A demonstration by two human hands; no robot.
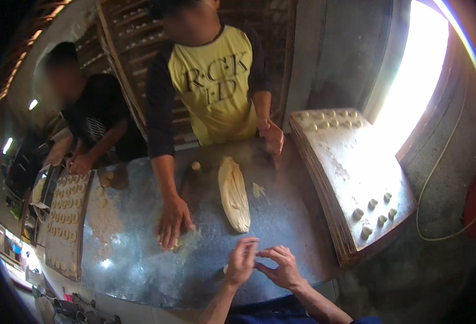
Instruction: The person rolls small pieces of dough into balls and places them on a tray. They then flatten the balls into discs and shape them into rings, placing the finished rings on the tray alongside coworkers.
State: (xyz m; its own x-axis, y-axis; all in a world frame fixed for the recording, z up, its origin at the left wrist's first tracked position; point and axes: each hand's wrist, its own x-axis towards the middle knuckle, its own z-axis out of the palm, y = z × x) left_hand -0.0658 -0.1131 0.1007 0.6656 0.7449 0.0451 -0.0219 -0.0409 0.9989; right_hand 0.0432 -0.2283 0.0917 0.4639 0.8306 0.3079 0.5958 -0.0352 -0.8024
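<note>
Holding my left hand [242, 262] and right hand [282, 267] half-curled, whether around anything I can't tell, I have long dough [233, 197] undivided just ahead, shaped rounds [382, 220] already on the board [332, 167] rightward.

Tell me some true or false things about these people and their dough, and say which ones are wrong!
1. A long piece of dough lies on the table. True.
2. The person opposite wears a red top. False: the top is yellow with dark sleeves.
3. The camera wearer's left hand and right hand are close together. True.
4. The stack of boards on the right has small dough pieces on top. True.
5. The board on the left has no dough on it. False: it holds rows of small pieces.
</note>
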